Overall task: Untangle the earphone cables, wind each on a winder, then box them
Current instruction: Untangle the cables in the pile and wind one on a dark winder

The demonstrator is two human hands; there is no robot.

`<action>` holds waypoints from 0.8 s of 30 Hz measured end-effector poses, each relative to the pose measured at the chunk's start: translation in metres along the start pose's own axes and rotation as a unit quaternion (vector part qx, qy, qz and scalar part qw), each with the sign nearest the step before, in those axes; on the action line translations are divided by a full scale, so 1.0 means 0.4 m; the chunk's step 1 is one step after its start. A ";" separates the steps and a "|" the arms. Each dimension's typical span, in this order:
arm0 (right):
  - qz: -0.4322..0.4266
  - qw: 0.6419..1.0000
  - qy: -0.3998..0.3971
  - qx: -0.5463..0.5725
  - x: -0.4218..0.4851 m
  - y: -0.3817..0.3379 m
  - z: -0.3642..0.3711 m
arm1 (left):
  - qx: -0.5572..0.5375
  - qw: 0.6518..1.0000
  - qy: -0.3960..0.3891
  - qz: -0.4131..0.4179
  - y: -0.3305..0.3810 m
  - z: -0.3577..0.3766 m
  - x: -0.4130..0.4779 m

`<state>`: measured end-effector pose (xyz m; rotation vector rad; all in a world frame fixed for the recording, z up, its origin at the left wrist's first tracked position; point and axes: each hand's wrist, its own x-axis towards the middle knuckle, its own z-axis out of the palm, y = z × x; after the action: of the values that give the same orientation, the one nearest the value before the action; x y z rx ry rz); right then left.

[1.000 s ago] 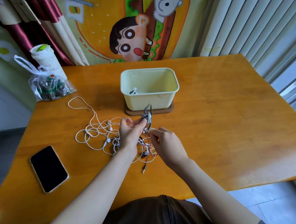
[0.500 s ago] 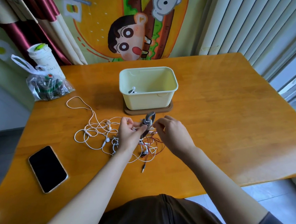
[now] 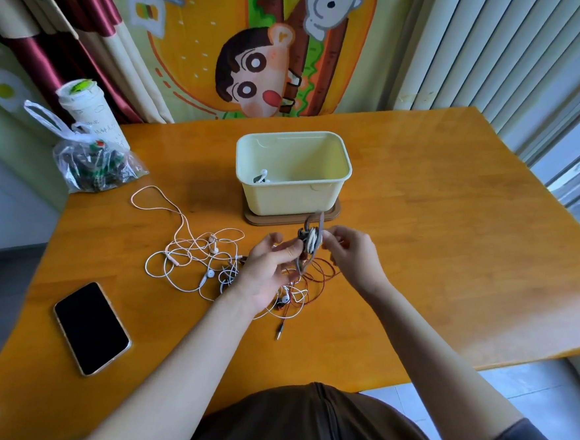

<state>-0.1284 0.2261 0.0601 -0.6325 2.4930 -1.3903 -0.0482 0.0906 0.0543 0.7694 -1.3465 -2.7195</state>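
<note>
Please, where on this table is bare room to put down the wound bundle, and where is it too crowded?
Bare: the orange wooden table right of the pale yellow plastic box, to its right edge; also the strip between box and clear plastic bag. Crowded: the tangled white and red cables between box and black phone.

Orange-brown wood grain on table (image 3: 450,265). Pale yellow box (image 3: 290,195), plain, on brown base (image 3: 330,216). White cables (image 3: 178,232) plus thin red cable (image 3: 322,277). Grey winder (image 3: 304,235) w/ white wraps. Phone (image 3: 90,328): black screen, gold edge. Clear bag (image 3: 93,168), dark, green and red bits inside. White cup (image 3: 87,109), green on lid. Maroon and cream curtain (image 3: 53,55). Cartoon burger print on poster (image 3: 197,58): orange, green, brown. White slats on blinds (image 3: 499,52).
</note>
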 end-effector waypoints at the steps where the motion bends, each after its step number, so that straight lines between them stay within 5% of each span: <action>1: 0.012 1.000 -0.004 0.026 -0.006 -0.001 0.010 | -0.031 0.999 0.002 -0.009 0.002 0.006 0.001; 7: 0.023 0.998 0.004 0.050 -0.043 -0.026 0.068 | -0.063 0.998 0.018 -0.019 0.003 0.015 0.012; 16: -0.115 0.986 -0.015 -0.120 -0.088 -0.026 0.107 | -0.081 0.981 0.175 0.007 -0.011 -0.010 0.039; 24: -0.130 0.983 -0.018 -0.129 -0.064 -0.050 0.060 | 0.159 0.960 0.191 0.127 -0.020 -0.028 0.025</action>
<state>-0.0914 0.2106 0.0637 -1.0589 2.6604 -1.1245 -0.0505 0.0852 0.0385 0.9942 -1.6631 -2.0523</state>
